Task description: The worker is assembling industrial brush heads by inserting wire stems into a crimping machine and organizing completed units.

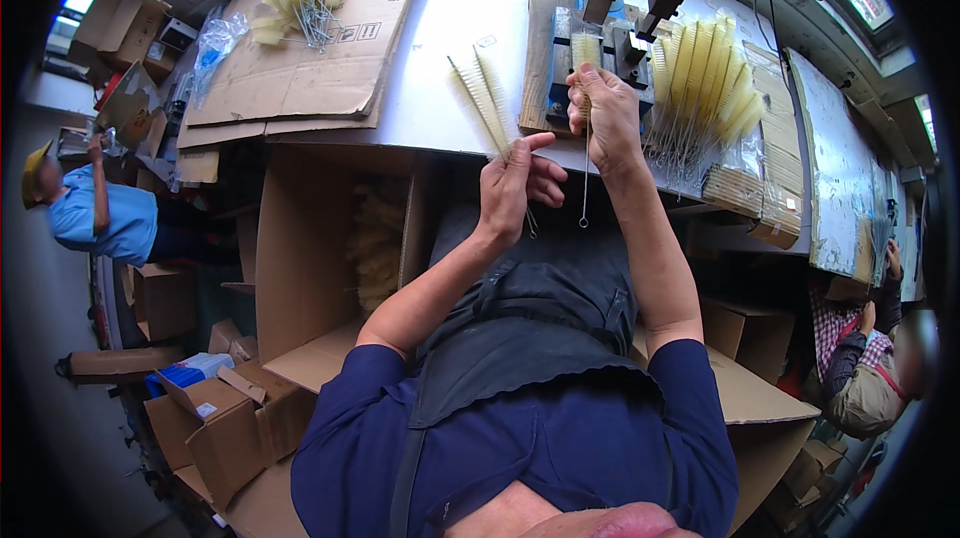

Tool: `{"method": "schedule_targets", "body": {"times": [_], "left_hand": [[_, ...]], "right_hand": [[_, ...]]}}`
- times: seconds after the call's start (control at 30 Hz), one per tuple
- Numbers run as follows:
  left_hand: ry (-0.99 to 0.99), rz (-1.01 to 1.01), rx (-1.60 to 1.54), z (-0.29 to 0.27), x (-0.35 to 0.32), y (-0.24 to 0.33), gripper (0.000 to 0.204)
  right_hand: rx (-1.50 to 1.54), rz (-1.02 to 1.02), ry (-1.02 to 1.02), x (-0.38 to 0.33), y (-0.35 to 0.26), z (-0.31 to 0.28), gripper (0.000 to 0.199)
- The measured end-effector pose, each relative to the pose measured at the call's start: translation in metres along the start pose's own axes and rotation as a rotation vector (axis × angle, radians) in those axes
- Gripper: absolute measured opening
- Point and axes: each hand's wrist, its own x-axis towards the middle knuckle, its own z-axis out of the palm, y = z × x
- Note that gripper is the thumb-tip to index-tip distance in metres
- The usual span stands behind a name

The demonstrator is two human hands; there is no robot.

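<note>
Slender brushes (487,103), loop-ended brush (586,48): pale yellow bristle, thin wire.
Left hand (513,186) pinches the former, twelve o'clock; right hand (608,118), apart, is clamped around the latter, one o'clock, beside a blocky dark metal fixture (630,56).

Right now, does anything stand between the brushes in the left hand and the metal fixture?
Nothing visible stands on the white tabletop between these brushes and the fixture, but the right hand holds another brush at the fixture's near side.

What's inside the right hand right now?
The right hand holds a brush: its pale bristled end shows above, its looped wire stem below. The section inside the grip is covered.
</note>
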Motion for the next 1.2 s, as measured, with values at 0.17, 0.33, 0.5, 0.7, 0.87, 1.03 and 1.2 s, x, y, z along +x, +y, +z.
{"method": "schedule_targets", "body": {"times": [0.17, 0.33, 0.5, 0.7, 0.87, 1.03, 1.2], "left_hand": [[0.061, 0.030, -0.020, -0.015, 0.013, 0.003, 0.052], [0.056, 0.016, -0.030, -0.016, 0.016, 0.001, 0.053], [0.045, 0.033, -0.024, -0.017, 0.021, -0.002, 0.054], [0.135, 0.099, -0.004, -0.034, 0.034, 0.006, 0.051], [0.118, 0.133, 0.022, -0.038, 0.042, 0.006, 0.051], [0.188, 0.104, 0.106, -0.044, 0.054, 0.005, 0.048], [0.236, 0.126, 0.126, -0.057, 0.082, 0.003, 0.047]], "right_hand": [[0.060, 0.067, 0.084, 0.018, -0.010, -0.010, 0.028], [0.051, 0.169, 0.024, 0.034, -0.019, -0.011, 0.032], [0.178, 0.190, 0.039, 0.032, -0.021, -0.015, 0.056], [0.260, 0.240, 0.010, 0.011, -0.045, 0.007, 0.059], [0.327, 0.330, -0.085, 0.032, -0.029, 0.004, 0.036], [0.163, 0.347, -0.159, 0.015, -0.008, 0.015, 0.031], [0.037, 0.058, 0.059, -0.009, -0.012, -0.010, 0.037]]}}
